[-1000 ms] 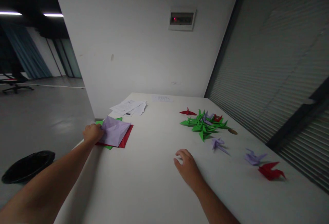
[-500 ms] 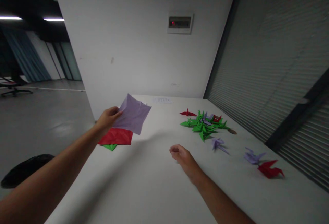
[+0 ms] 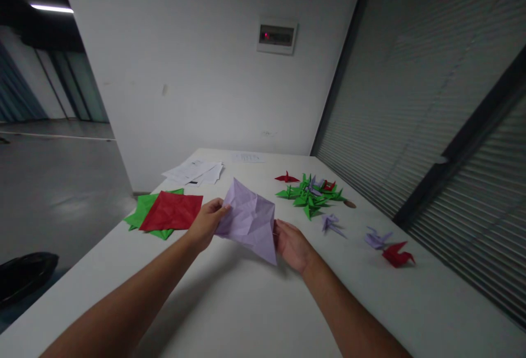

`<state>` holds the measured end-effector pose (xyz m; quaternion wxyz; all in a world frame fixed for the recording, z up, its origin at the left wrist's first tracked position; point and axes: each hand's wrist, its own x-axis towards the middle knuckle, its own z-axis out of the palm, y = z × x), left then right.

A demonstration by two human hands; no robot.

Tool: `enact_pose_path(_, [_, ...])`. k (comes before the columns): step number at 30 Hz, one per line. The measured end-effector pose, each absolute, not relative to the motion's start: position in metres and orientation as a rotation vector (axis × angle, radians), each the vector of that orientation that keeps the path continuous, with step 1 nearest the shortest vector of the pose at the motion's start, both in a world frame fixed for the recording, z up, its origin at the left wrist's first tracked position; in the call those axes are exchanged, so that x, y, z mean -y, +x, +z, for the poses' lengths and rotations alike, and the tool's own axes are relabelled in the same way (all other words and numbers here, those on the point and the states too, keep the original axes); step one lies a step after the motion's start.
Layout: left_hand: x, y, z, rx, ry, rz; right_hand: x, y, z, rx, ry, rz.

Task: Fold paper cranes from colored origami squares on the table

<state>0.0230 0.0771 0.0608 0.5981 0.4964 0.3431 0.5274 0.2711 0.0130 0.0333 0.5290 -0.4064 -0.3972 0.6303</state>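
A creased sheet of purple origami paper (image 3: 249,218) is held up over the white table (image 3: 230,314). My left hand (image 3: 209,221) pinches its left edge, thumb on top. At the opposite edge is my right hand (image 3: 292,245), its fingers closed on the paper and partly hidden behind it. Left of my left hand lies a red paper sheet (image 3: 175,211) on top of green paper sheets (image 3: 143,210). To the right of my right hand a purple folded crane (image 3: 331,223) rests on the table.
Green cranes (image 3: 308,198) lie heaped at the back right, with a red crane (image 3: 286,177) beside them. Nearer the right edge are another purple crane (image 3: 376,238) and a red crane (image 3: 398,255). Printed papers (image 3: 193,171) lie at the back left. Blinds (image 3: 411,100) flank the table.
My left hand has brought the purple paper rightward and down to the middle. My right hand has come to its right edge and taken hold. The view has turned slightly right.
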Motion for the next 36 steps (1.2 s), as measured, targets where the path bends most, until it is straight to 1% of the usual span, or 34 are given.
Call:
enact_pose_path(6, [-0.073, 0.025, 0.020, -0.887, 1.122, 1.172, -0.021, 0.276, 0.018, 0.914, -0.969, 1.417])
enact_pose_path(12, [-0.072, 0.019, 0.001, -0.996, 1.105, 1.097, -0.031, 0.281, -0.006, 0.965, -1.086, 1.293])
enact_pose_path(15, [-0.071, 0.016, -0.007, -1.045, 1.091, 1.042, -0.030, 0.283, -0.017, 0.974, -1.080, 1.299])
enact_pose_path(28, [-0.075, 0.010, -0.018, -1.068, 1.111, 1.017, -0.024, 0.286, -0.017, 0.944, -1.078, 1.351])
enact_pose_path(36, [-0.074, 0.011, -0.017, -1.074, 1.104, 1.023, -0.022, 0.287, -0.014, 0.928, -1.161, 1.210])
